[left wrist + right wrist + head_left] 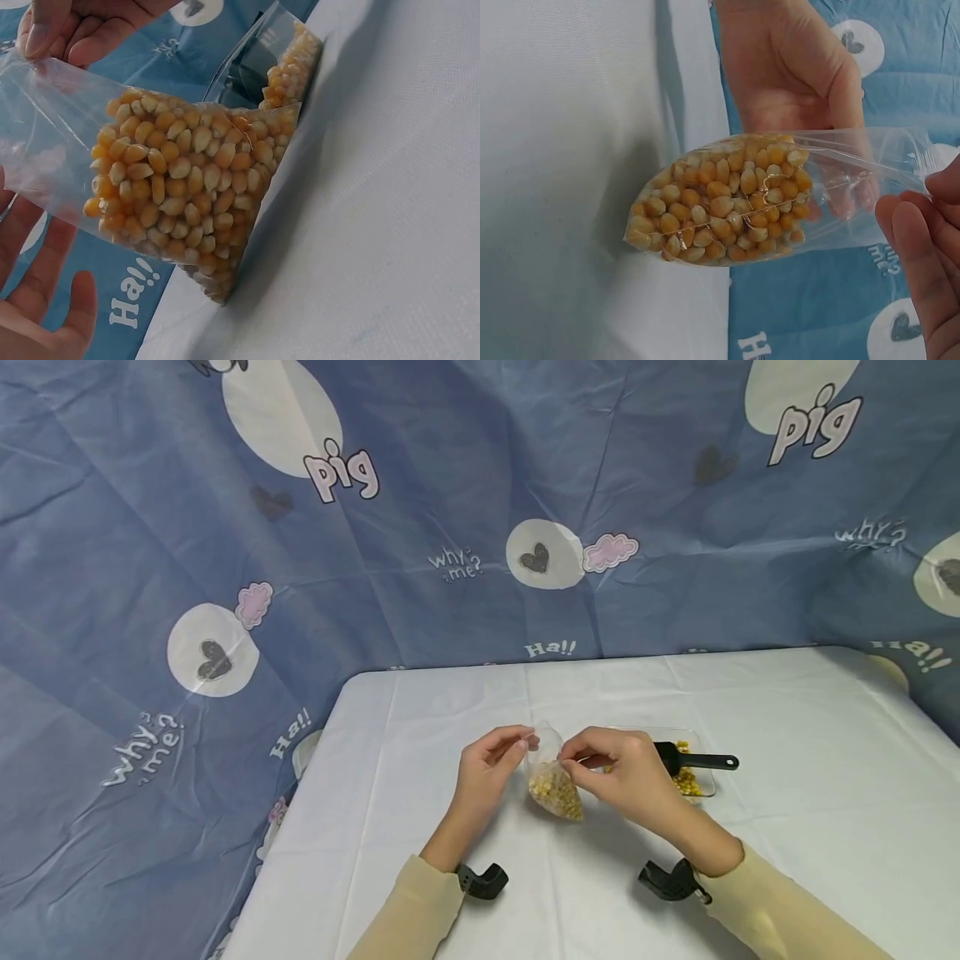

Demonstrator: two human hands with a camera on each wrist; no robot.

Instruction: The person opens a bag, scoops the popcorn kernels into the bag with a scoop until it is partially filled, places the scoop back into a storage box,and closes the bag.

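A clear plastic bag (546,746) stands upright above the white table, its lower part filled with yellow corn kernels (187,172). My right hand (626,772) pinches the bag's upper edge between thumb and fingers, as the right wrist view also shows. On the other side, my left hand (480,777) is beside the bag's upper part. Its fingers (840,196) show through the clear plastic in the right wrist view, stretched out behind it. The left thumb (81,304) stands apart from the bag. Whether the left fingers touch the plastic is hard to see.
Behind my right hand sits a clear box (711,792) holding more kernels, partly hidden by that hand. A black scoop (705,761) lies across it, handle pointing right. A white cloth covers the table (420,727), and a blue printed curtain (450,610) hangs behind.
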